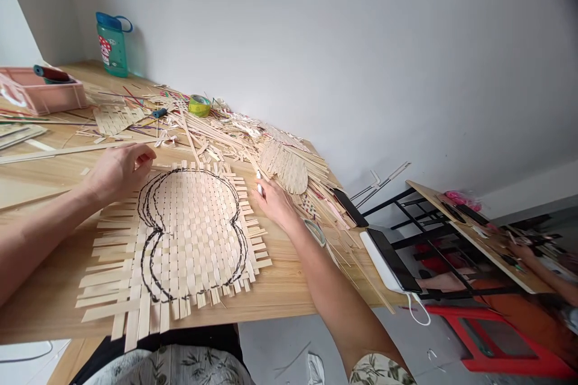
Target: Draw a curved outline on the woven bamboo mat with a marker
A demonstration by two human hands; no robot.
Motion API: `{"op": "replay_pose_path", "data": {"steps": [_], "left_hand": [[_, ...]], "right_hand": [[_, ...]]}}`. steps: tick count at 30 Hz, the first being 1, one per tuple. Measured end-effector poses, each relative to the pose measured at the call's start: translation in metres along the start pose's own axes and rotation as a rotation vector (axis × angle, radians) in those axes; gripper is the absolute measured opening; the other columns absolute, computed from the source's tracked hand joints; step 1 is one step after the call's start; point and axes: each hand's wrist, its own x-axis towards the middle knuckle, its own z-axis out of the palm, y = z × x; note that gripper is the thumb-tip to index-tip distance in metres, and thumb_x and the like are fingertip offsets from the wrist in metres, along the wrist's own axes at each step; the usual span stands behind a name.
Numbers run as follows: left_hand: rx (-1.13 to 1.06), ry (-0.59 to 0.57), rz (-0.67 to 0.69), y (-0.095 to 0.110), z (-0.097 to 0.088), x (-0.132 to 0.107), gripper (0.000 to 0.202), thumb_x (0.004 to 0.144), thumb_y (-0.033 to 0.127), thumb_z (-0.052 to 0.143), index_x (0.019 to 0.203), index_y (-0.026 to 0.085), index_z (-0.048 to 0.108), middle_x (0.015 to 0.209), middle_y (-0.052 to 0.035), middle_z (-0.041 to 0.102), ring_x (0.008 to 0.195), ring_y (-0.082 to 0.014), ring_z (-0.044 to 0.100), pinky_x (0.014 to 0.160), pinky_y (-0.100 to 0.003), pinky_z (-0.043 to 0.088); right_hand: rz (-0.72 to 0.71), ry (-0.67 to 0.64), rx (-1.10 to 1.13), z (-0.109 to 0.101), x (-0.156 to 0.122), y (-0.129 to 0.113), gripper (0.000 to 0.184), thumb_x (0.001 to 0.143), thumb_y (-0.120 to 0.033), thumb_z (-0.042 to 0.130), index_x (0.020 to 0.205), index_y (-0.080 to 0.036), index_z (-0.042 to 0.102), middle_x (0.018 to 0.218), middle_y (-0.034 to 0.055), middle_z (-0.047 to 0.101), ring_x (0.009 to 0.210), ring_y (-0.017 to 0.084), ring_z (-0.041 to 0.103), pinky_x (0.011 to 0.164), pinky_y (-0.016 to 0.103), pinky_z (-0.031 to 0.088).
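A woven mat of pale bamboo-like strips [198, 234] lies flat on the wooden table, its loose strip ends sticking out all round. Black hand-drawn lines trace a rounded, double-lobed outline on it, doubled in places. At the mat's upper left edge is my left hand [120, 173], its fingers loosely bent and a gap showing between them; I see nothing in it. Just beyond the right edge, my right hand [276, 201] closes around a slim white pen-like object [259, 183], mostly covered by the fingers.
Loose strips [226, 135] and a cut woven piece [286, 167] lie behind the mat. Yellow-green tape [199, 106], a pink basket [54, 96] and a teal bottle [112, 45] stand farther back. A phone [392, 261] sits at right; beyond are a red stool [497, 343] and another person's arm.
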Motion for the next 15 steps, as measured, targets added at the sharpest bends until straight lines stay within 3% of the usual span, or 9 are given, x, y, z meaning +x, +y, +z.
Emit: {"op": "replay_pose_path", "data": {"steps": [4, 8, 10, 11, 13, 15], "left_hand": [[-0.022, 0.077, 0.011, 0.012, -0.011, -0.006, 0.05, 0.086, 0.047, 0.035, 0.105, 0.015, 0.067, 0.1, -0.0093, 0.072, 0.066, -0.016, 0.056, 0.08, -0.032, 0.052], [-0.08, 0.127, 0.03, 0.037, -0.03, -0.015, 0.048, 0.088, 0.053, 0.038, 0.104, 0.019, 0.07, 0.1, -0.0028, 0.074, 0.055, -0.0112, 0.052, 0.069, -0.028, 0.049], [-0.18, 0.139, 0.047, 0.054, -0.043, -0.023, 0.046, 0.088, 0.057, 0.045, 0.101, 0.023, 0.072, 0.095, 0.0009, 0.075, 0.052, -0.0109, 0.052, 0.063, -0.029, 0.047], [-0.23, 0.16, 0.061, 0.062, -0.049, -0.029, 0.045, 0.089, 0.06, 0.049, 0.101, 0.025, 0.073, 0.095, 0.0024, 0.075, 0.055, -0.0118, 0.054, 0.062, -0.029, 0.046], [-0.304, 0.166, 0.129, 0.076, -0.063, -0.047, 0.042, 0.09, 0.064, 0.055, 0.099, 0.027, 0.074, 0.096, 0.0035, 0.076, 0.08, -0.0179, 0.069, 0.072, -0.03, 0.05], [-0.347, 0.177, 0.127, 0.081, -0.073, -0.07, 0.043, 0.091, 0.068, 0.057, 0.103, 0.03, 0.073, 0.1, 0.0045, 0.075, 0.093, -0.0201, 0.071, 0.08, -0.031, 0.054]], "right_hand": [[-0.008, 0.113, 0.102, -0.011, -0.001, 0.004, 0.032, 0.103, -0.033, 0.058, 0.13, -0.017, 0.066, 0.095, 0.0078, 0.075, 0.089, 0.023, 0.07, 0.079, 0.03, 0.05], [-0.051, 0.28, 0.257, -0.038, -0.013, -0.009, 0.022, 0.106, -0.035, 0.053, 0.114, -0.019, 0.065, 0.081, 0.0006, 0.069, 0.071, 0.016, 0.065, 0.069, 0.026, 0.05], [-0.2, 0.514, 0.556, -0.055, -0.028, -0.023, 0.012, 0.102, -0.031, 0.059, 0.097, -0.021, 0.064, 0.075, -0.0022, 0.065, 0.065, 0.013, 0.062, 0.063, 0.025, 0.05], [-0.272, 0.593, 0.658, -0.064, -0.04, -0.031, 0.01, 0.101, -0.029, 0.061, 0.094, -0.022, 0.062, 0.075, -0.0033, 0.064, 0.064, 0.013, 0.061, 0.06, 0.025, 0.05], [-0.397, 0.735, 0.752, -0.079, -0.07, -0.044, 0.011, 0.1, -0.023, 0.063, 0.089, -0.024, 0.062, 0.071, -0.0053, 0.061, 0.059, 0.011, 0.058, 0.055, 0.025, 0.048], [-0.453, 0.862, 0.774, -0.089, -0.114, -0.051, 0.011, 0.101, -0.016, 0.061, 0.095, -0.026, 0.063, 0.074, -0.0048, 0.063, 0.059, 0.012, 0.058, 0.054, 0.026, 0.048]]}}
